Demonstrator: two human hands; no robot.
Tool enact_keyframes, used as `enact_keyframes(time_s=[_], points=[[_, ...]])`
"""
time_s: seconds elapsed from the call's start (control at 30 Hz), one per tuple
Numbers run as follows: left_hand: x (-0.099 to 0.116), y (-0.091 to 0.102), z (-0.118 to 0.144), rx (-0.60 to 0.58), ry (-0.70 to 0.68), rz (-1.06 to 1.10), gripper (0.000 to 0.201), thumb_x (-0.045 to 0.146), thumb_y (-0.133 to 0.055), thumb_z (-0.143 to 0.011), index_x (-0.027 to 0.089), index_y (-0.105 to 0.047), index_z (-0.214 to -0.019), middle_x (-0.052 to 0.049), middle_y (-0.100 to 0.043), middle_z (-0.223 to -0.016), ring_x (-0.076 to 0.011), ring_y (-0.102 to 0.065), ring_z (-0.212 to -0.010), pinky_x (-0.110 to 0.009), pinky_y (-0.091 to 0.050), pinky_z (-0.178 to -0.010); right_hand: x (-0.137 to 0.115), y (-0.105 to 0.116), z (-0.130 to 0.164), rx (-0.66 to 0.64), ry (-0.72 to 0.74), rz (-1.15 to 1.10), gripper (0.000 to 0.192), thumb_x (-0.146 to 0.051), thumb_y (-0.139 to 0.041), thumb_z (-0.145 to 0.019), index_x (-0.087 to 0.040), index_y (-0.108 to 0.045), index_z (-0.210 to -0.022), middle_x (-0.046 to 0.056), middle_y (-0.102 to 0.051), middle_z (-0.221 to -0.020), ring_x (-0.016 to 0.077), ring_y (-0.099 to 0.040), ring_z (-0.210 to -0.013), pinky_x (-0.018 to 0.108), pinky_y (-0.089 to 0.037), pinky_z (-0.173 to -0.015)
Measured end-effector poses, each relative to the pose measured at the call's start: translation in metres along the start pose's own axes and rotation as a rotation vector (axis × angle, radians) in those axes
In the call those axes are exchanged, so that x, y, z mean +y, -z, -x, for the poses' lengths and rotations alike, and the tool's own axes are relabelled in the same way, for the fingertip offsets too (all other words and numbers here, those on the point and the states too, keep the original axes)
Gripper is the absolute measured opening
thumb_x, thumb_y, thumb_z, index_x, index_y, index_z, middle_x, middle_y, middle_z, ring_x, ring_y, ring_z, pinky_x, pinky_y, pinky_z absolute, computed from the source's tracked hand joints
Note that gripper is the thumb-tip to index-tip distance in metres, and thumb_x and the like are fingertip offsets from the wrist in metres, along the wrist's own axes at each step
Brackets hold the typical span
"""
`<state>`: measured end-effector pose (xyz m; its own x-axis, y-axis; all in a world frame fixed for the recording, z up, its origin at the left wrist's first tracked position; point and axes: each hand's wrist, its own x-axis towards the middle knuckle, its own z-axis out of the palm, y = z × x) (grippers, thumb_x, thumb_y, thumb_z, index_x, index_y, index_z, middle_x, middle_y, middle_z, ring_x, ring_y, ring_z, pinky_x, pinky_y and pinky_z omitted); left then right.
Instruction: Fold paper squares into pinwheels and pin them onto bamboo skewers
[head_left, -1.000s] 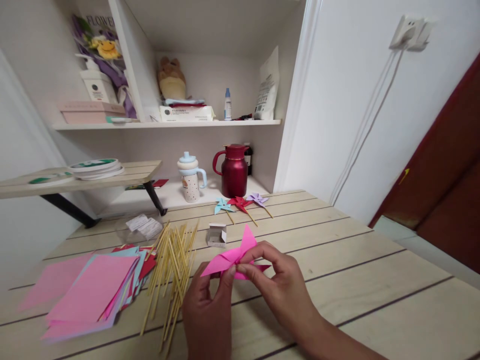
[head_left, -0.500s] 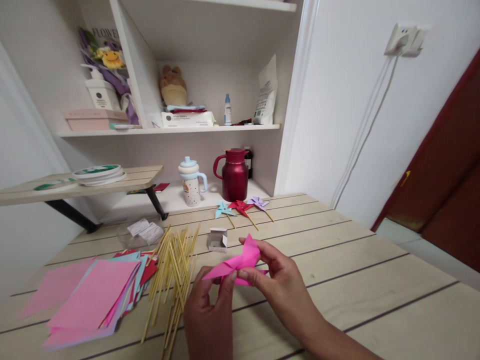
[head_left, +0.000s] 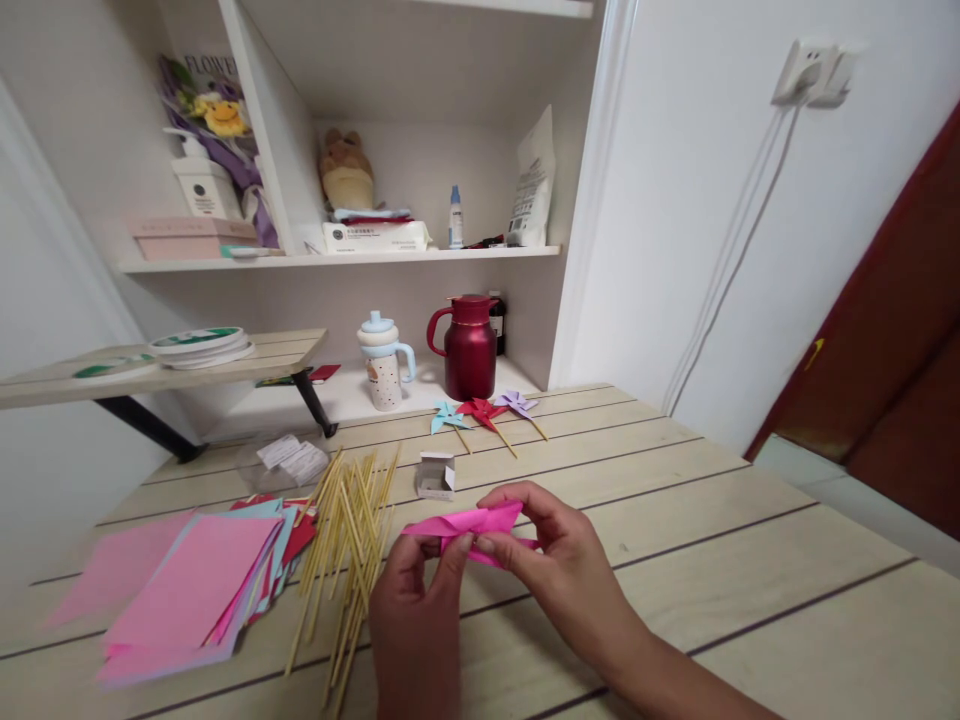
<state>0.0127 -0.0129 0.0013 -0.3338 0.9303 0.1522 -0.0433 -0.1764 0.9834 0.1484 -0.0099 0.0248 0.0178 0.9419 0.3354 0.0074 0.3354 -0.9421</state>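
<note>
1. Both hands are meeting at lower centre of the frame, above the pale plank table (head_left: 750,560). Between them they are holding 1 folded pink paper piece (head_left: 471,523), lying nearly flat and raised just off the table.
2. The left hand (head_left: 416,620) is coming up from the bottom edge, back of the hand toward the camera, fingers pointing up. Its thumb and fingertips are pinching together on the left and middle part of the pink paper piece.
3. The right hand (head_left: 559,565) is reaching in from the lower right, forearm running diagonally to the bottom right corner. Its fingers are curling over the right end of the paper, with the fingertips closing on the paper's near edge.
4. Left of the hands, a scatter of thin wooden sticks (head_left: 349,550) is lying on the table, just beside the left hand.
5. At lower left, a loose stack of coloured paper sheets (head_left: 187,590) is lying flat, pink on top.
6. Behind the hands, a small white box (head_left: 436,476) is sitting open on the table.
7. Farther back, at centre, 3 finished pinwheels (head_left: 484,412) (blue, red, purple) are lying in a row, well apart from the hands.
</note>
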Motion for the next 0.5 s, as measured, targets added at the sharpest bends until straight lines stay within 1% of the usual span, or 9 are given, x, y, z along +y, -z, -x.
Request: enact_keyframes(time_s=[0.1,0.2,0.3,0.4,0.5], points=[[0.0018,-0.0003,0.0003,-0.002,0.001,0.027,0.021,0.039,-0.080,-0.065,0.019,-0.072,-0.070,0.001,-0.065,-0.061,-0.0180,-0.061,-0.064,-0.026,-0.047,-0.061,0.0004,0.0004,-0.0002,-0.017,-0.006,-0.018,0.018,-0.022,-0.076,-0.075,-0.023,-0.071,-0.092,0.001,-0.069,-0.090,0.0184,-0.064,-0.087,0.027,-0.055,-0.072],[0.0027,-0.0015,0.0007,-0.033,0.018,0.044,0.022,0.039,-0.080,-0.066,0.019,-0.074,-0.074,-0.002,-0.071,-0.068,-0.0186,-0.064,-0.067,-0.027,-0.049,-0.064,-0.0001,-0.0003,-0.0015,-0.028,-0.030,-0.032,0.019,-0.026,-0.078,-0.074,-0.021,-0.071,-0.091,0.002,-0.069,-0.088,0.0186,-0.063,-0.084,0.026,-0.053,-0.067],[0.0027,-0.0034,0.0011,-0.045,0.025,0.061,0.021,0.039,-0.078,-0.068,0.019,-0.073,-0.074,-0.003,-0.073,-0.070,-0.0193,-0.065,-0.070,-0.027,-0.050,-0.066,-0.0008,-0.0018,-0.0032,-0.040,-0.072,-0.077,0.019,-0.028,-0.080,-0.072,-0.020,-0.070,-0.086,0.001,-0.068,-0.083,0.0169,-0.061,-0.077,0.025,-0.050,-0.063],[0.0030,-0.0038,0.0014,-0.037,0.015,0.055,0.020,0.039,-0.078,-0.069,0.019,-0.074,-0.074,-0.003,-0.072,-0.069,-0.0194,-0.065,-0.068,-0.028,-0.050,-0.065,0.0000,-0.0018,-0.0044,-0.055,-0.088,-0.098,0.017,-0.027,-0.079,-0.073,-0.020,-0.071,-0.086,0.000,-0.068,-0.081,0.0152,-0.060,-0.074,0.025,-0.049,-0.065],[0.0038,-0.0017,0.0010,-0.029,-0.029,0.016,0.017,0.035,-0.078,-0.069,0.020,-0.074,-0.075,-0.001,-0.071,-0.068,-0.0184,-0.064,-0.066,-0.027,-0.049,-0.064,0.0015,0.0001,-0.0049,-0.076,-0.070,-0.069,0.014,-0.027,-0.078,-0.074,-0.019,-0.073,-0.085,0.000,-0.070,-0.081,0.0153,-0.060,-0.074,0.026,-0.049,-0.069]])
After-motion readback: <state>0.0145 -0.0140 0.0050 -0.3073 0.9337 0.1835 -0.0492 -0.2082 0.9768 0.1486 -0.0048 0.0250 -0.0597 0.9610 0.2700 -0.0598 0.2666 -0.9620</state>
